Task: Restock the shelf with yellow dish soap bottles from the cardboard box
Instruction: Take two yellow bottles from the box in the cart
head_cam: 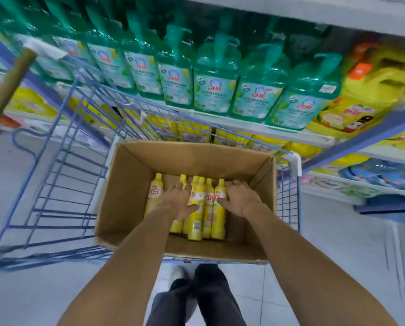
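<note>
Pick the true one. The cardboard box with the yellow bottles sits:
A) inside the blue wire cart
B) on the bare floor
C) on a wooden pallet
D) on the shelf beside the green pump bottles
A: the cardboard box, with the yellow bottles lying in it, rests inside the blue wire cart, whose wire sides rise on both sides of it.

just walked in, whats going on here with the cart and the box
A person is restocking a shop shelf. Both hands are down inside an open cardboard box that sits in a blue wire cart. The left hand and the right hand each wrap around yellow dish soap bottles clustered in the box. None is lifted clear of the box. The shelf ahead holds green pump bottles.
</note>
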`<state>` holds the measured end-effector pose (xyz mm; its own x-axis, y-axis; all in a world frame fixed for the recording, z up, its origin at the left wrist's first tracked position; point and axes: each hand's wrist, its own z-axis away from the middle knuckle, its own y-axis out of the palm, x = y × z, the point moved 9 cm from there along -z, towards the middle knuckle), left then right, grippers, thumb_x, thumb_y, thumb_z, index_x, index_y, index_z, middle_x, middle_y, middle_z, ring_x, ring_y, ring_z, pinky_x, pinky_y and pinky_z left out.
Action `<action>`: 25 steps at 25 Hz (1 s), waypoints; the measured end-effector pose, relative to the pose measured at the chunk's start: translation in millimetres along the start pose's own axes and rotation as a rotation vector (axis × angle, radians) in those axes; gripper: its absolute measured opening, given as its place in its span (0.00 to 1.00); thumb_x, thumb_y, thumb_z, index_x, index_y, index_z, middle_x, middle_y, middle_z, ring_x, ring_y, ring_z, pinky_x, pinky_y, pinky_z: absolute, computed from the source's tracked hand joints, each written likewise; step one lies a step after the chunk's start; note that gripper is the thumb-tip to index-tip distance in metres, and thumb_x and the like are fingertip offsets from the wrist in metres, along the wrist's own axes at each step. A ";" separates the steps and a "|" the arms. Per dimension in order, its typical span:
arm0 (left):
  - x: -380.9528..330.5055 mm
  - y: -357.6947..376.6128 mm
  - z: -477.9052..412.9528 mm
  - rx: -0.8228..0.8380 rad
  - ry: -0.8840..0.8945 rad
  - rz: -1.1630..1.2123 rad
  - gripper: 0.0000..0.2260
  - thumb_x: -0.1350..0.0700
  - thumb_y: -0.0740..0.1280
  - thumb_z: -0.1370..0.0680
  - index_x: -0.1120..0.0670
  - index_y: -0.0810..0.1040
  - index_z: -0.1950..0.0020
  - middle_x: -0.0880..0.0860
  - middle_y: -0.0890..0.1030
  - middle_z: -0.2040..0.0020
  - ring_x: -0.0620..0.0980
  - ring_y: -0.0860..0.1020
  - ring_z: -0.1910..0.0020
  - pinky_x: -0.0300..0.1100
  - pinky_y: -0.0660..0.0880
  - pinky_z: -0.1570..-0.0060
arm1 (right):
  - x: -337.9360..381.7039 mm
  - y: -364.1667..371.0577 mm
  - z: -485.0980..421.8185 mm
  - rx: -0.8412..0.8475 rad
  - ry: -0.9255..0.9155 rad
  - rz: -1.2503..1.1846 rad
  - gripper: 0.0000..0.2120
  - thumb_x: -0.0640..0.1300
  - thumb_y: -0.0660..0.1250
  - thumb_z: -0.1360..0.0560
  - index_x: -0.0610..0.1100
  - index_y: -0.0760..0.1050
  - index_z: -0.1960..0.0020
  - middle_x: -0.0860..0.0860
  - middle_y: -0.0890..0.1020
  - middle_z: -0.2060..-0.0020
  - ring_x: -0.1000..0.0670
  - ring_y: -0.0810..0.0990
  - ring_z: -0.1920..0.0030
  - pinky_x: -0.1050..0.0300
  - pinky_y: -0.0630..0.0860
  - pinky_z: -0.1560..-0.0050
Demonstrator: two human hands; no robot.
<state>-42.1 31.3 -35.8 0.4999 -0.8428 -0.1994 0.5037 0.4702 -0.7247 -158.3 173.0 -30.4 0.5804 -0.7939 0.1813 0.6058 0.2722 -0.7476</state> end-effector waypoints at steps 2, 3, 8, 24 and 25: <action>0.9 24.1 -30.7 0.037 -0.005 0.052 0.32 0.38 0.64 0.21 0.56 0.63 0.24 0.59 0.69 0.28 0.61 0.69 0.30 0.55 0.71 0.37 | -8.5 21.7 -26.5 0.029 0.022 -0.041 0.33 0.63 0.63 0.22 0.43 0.65 0.26 0.41 0.71 0.32 0.37 0.68 0.31 0.42 0.71 0.33; 2.5 34.9 -44.4 0.052 -0.010 0.069 0.32 0.38 0.64 0.21 0.56 0.63 0.25 0.59 0.69 0.29 0.61 0.69 0.30 0.55 0.71 0.37 | -12.6 30.8 -37.5 0.040 0.034 -0.054 0.33 0.63 0.63 0.22 0.43 0.64 0.26 0.41 0.70 0.30 0.38 0.67 0.30 0.42 0.71 0.33; 7.9 79.8 -105.7 0.101 -0.011 0.125 0.32 0.37 0.64 0.22 0.59 0.66 0.28 0.60 0.71 0.32 0.61 0.71 0.32 0.56 0.72 0.36 | -30.9 69.7 -80.6 0.059 0.108 -0.109 0.32 0.60 0.65 0.22 0.42 0.65 0.26 0.40 0.71 0.30 0.38 0.68 0.29 0.45 0.70 0.33; 42.8 144.9 -172.0 -0.090 -0.253 0.796 0.19 0.48 0.81 0.32 0.54 0.74 0.55 0.47 0.77 0.61 0.46 0.76 0.61 0.35 0.67 0.68 | -76.7 152.2 -170.8 -0.158 0.446 -0.553 0.27 0.57 0.79 0.34 0.43 0.78 0.41 0.43 0.82 0.42 0.41 0.80 0.40 0.51 0.77 0.42; 43.9 147.4 -172.6 -0.080 -0.254 0.819 0.19 0.48 0.81 0.33 0.56 0.75 0.55 0.47 0.78 0.62 0.45 0.77 0.63 0.33 0.68 0.69 | -79.5 152.8 -170.9 -0.152 0.460 -0.598 0.29 0.57 0.80 0.35 0.44 0.78 0.40 0.44 0.82 0.42 0.42 0.80 0.39 0.54 0.77 0.42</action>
<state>-67.5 18.3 -265.2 0.8314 -0.1574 -0.5329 -0.1308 0.8767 -0.4629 -204.9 184.8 -268.3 -0.1278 -0.9377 0.3232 0.6443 -0.3262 -0.6917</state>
